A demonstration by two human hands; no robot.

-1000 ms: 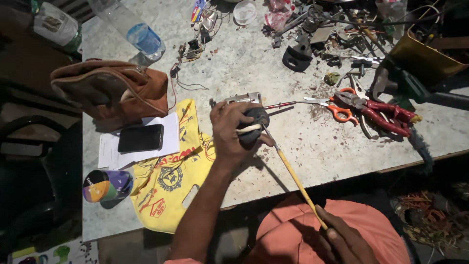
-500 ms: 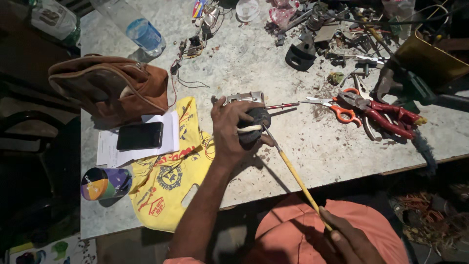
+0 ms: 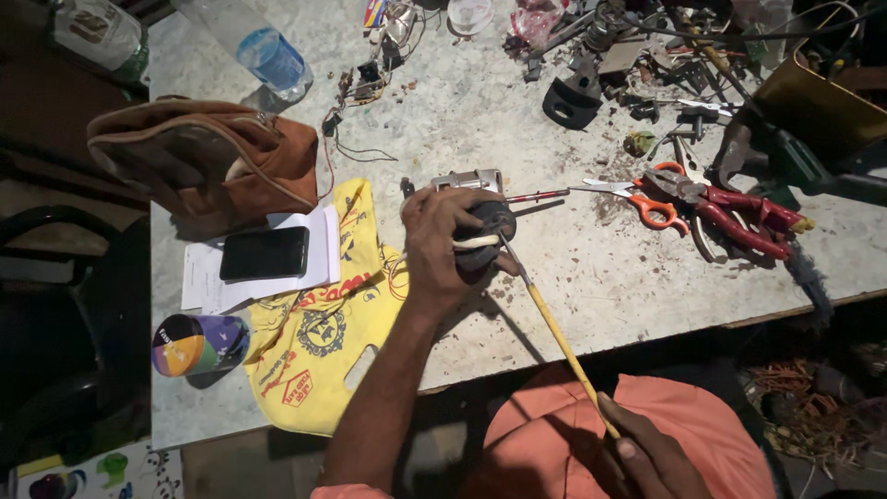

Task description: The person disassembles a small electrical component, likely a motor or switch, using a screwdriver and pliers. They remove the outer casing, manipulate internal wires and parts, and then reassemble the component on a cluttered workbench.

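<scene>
Leftmost, a colourful cup [image 3: 199,344] is lying on its side near the surface [image 3: 554,277] edge, with a black phone [image 3: 264,252] sitting on white paper [image 3: 208,282] just above it and a brown bag [image 3: 208,157] behind that. Next, a yellow printed bag [image 3: 319,323] is lying flat, touching the left forearm. Left hand [image 3: 442,249] is gripping closed around a dark round part [image 3: 485,236], pressing it against the surface at mid-table. A thin yellow rod [image 3: 554,333] is running from that part diagonally down to the right hand [image 3: 642,453], which is pinching its lower end over the orange-clad lap. Hands are well apart. Further right, orange-handled scissors [image 3: 647,208] and red pliers [image 3: 739,217] are lying just beside each other.
</scene>
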